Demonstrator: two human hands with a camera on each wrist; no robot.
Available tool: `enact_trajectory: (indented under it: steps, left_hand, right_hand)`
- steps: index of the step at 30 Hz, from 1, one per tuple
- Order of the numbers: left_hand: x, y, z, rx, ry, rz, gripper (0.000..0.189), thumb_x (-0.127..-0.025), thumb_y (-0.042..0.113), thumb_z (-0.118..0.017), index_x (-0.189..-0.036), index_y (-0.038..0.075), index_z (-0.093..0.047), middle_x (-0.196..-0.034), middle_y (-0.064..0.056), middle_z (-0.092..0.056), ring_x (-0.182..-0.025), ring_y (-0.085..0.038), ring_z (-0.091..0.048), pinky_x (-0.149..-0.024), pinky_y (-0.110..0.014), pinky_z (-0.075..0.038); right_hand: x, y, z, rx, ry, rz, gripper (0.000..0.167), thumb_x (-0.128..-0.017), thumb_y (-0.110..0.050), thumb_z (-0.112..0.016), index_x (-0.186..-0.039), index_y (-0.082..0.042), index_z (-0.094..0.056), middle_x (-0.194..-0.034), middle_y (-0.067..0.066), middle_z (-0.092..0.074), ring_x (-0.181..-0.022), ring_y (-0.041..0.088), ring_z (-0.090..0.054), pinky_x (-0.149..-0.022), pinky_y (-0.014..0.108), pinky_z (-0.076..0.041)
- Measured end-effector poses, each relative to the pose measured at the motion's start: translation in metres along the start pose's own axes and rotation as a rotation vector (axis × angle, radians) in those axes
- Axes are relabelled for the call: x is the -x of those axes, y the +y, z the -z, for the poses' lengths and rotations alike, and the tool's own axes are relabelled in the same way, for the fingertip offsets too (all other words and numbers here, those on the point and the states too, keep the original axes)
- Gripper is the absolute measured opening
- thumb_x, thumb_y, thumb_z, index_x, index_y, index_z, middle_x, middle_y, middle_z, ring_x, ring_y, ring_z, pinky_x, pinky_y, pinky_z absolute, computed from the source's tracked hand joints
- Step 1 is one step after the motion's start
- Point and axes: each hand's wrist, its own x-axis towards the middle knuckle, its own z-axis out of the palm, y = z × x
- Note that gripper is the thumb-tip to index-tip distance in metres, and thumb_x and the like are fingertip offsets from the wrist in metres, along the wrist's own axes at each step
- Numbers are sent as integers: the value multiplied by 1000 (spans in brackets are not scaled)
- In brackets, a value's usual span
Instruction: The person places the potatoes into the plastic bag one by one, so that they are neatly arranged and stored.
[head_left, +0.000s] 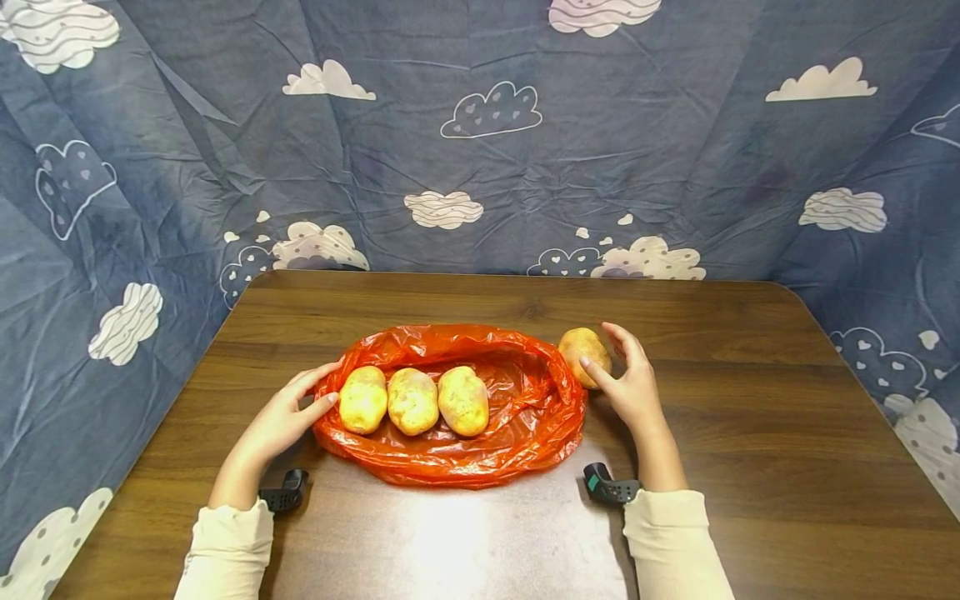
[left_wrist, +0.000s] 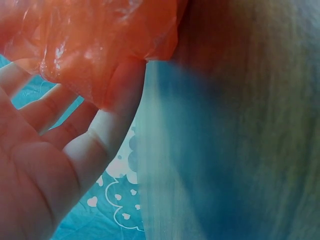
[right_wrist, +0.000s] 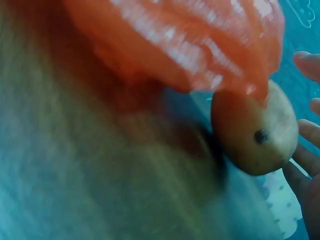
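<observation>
An open red plastic bag (head_left: 450,475) lies spread on the table with its rim rolled out. Three potatoes sit in a row inside its left half: a left one (head_left: 363,402), a middle one (head_left: 412,403) and a right one (head_left: 463,402). At the bag's left rim, my left hand (head_left: 281,417) touches the plastic with fingers spread; some fingertips are hidden by the film. Another potato (head_left: 577,350) lies outside, against the right rim. My right hand (head_left: 633,383) is around its right side, thumb touching it and the other fingers looking apart from it in the right wrist view.
The brown wooden table (head_left: 750,417) carries a bright glare near its front. Blue cloth (head_left: 495,167) with white clouds hangs behind and at the sides. A black wrist device (head_left: 288,492) is by the left wrist, another device (head_left: 609,486) by the right.
</observation>
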Motion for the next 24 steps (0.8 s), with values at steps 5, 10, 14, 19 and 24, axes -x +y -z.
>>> enact_trajectory:
  steps: [5, 10, 14, 19, 24]
  left_hand:
    - [0, -1, 0, 7, -3, 0, 47, -90, 16, -55, -132, 3, -42, -127, -21, -42, -117, -35, -36, -92, -52, -30]
    - [0, -1, 0, 16, -2, -6, 46, -90, 15, -55, -132, 3, -42, -126, -20, -42, -116, -34, -37, -92, -52, -29]
    - [0, -1, 0, 16, -2, -2, 46, -90, 16, -55, -132, 3, -41, -126, -20, -42, -115, -35, -38, -91, -52, -30]
    - [0, -2, 0, 14, -1, -1, 47, -90, 16, -55, -133, 4, -41, -126, -20, -42, -114, -36, -40, -90, -52, -32]
    - [0, -2, 0, 7, 2, -12, 46, -90, 16, -55, -132, 4, -42, -125, -20, -43, -114, -36, -40, -90, -52, -32]
  right_hand:
    - [1, 35, -4, -58, -29, -90, 54, -79, -5, -67, -127, 4, -42, -121, 27, -44, -113, 40, -41, -95, 50, -29]
    - [2, 38, -5, -141, -59, -163, 54, -82, -3, -63, -129, 5, -37, -125, 27, -41, -118, 39, -38, -98, 47, -26]
    - [2, 35, -5, -204, -78, -216, 54, -83, 0, -60, -130, 8, -34, -129, 28, -38, -122, 37, -33, -99, 46, -25]
    - [4, 22, -4, -199, -96, -267, 51, -85, 0, -58, -129, 10, -34, -130, 27, -37, -119, 35, -36, -97, 47, -28]
    - [5, 23, -5, -181, -85, -283, 49, -85, -1, -58, -128, 9, -37, -129, 25, -40, -114, 33, -41, -92, 30, -36]
